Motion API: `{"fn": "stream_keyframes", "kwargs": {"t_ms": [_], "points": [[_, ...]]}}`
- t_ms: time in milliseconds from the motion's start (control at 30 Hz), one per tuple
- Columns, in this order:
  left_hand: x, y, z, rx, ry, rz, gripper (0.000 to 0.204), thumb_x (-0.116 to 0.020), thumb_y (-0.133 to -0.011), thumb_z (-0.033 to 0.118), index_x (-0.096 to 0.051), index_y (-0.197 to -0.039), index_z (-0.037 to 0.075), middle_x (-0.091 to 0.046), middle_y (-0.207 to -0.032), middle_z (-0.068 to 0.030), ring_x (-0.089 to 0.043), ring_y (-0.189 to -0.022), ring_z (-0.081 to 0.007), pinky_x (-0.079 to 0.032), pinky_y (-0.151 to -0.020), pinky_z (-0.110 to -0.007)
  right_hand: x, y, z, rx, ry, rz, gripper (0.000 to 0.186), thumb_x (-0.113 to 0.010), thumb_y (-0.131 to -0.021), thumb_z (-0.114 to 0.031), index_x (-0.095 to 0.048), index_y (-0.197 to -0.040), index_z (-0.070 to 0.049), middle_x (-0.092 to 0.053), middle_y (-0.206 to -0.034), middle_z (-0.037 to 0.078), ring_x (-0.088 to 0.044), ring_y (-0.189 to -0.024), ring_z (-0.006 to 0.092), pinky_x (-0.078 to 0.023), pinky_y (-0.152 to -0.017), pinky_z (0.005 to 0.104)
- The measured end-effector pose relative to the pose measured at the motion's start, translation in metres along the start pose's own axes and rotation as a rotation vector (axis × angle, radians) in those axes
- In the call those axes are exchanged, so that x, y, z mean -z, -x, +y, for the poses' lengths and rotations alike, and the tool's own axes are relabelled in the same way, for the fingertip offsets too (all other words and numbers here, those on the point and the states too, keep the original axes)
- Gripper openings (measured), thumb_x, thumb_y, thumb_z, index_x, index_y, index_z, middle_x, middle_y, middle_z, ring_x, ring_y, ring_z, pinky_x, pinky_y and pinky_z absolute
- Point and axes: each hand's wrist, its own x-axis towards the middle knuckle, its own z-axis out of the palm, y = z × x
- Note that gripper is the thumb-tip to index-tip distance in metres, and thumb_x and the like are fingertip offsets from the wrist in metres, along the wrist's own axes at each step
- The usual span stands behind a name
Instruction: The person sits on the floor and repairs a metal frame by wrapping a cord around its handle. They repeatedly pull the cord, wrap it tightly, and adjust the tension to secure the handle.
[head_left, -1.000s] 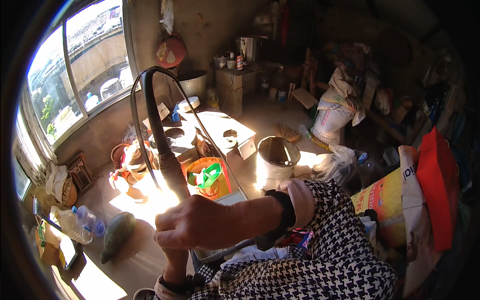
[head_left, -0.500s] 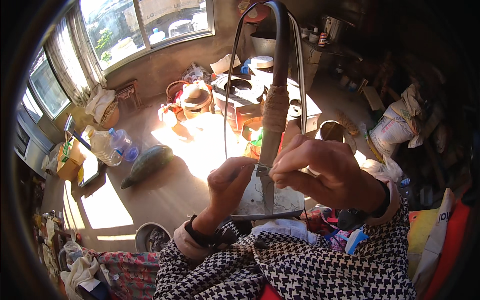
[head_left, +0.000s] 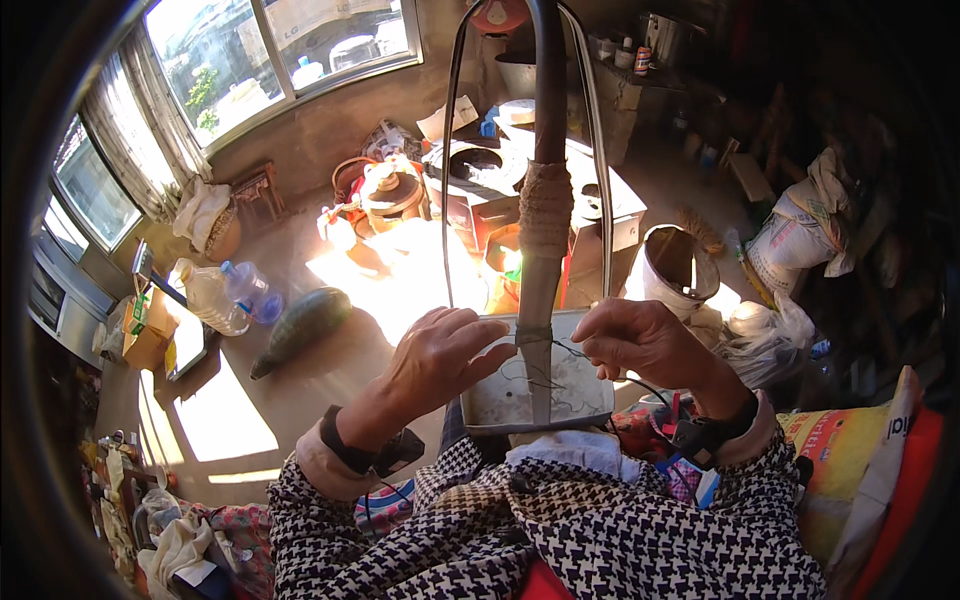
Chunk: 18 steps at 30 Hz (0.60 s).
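A green gourd (head_left: 303, 330) lies left of the left grip (head_left: 432, 352); a bucket (head_left: 651, 268) stands beyond the right grip (head_left: 650, 342). The cloth-wrapped pole (head_left: 546, 212) rises between both. Half a second ago the grips nearly met at it; now they are apart, the left loosely spread, the right pinching a dark thread (head_left: 569, 350). Below sits a tray (head_left: 588, 402); past them, sunlit floor (head_left: 228, 412) and a window (head_left: 335, 42).
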Motion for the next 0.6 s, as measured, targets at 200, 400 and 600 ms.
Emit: {"fn": "stream_keyframes", "kwargs": {"t_ms": [200,400,600], "points": [[0.012,-0.002,-0.008,-0.046,-0.083,-0.121,0.016,-0.073,-0.072,0.007,-0.060,-0.080,0.009,-0.050,-0.063,-0.0042,-0.051,-0.057,-0.0215,-0.040,-0.054,-0.034,-0.004,-0.010,-0.002,0.389,0.697,-0.006,0.012,-0.066,-0.084,-0.011,-0.061,-0.088,-0.001,-0.054,-0.077,0.008,-0.054,-0.068,0.0207,-0.044,-0.061,0.0307],[0.020,-0.005,-0.010,-0.043,-0.064,-0.128,0.023,-0.067,-0.074,0.006,-0.045,-0.068,0.006,-0.045,-0.063,-0.0089,-0.048,-0.056,-0.0263,-0.040,-0.054,-0.036,0.005,-0.008,0.005,0.330,0.613,-0.014,0.016,-0.064,-0.086,-0.012,-0.056,-0.079,0.001,-0.049,-0.074,0.010,-0.050,-0.067,0.0246,-0.041,-0.062,0.0354],[0.018,-0.012,-0.010,-0.068,-0.002,-0.119,0.024,-0.066,-0.069,-0.004,-0.045,-0.068,0.007,-0.041,-0.059,-0.0070,-0.042,-0.050,-0.0240,-0.034,-0.047,-0.034,0.007,-0.008,0.039,0.202,0.266,-0.049,0.021,-0.061,-0.089,-0.016,-0.057,-0.076,0.000,-0.048,-0.073,0.008,-0.051,-0.072,0.0198,-0.041,-0.065,0.0333]]}}
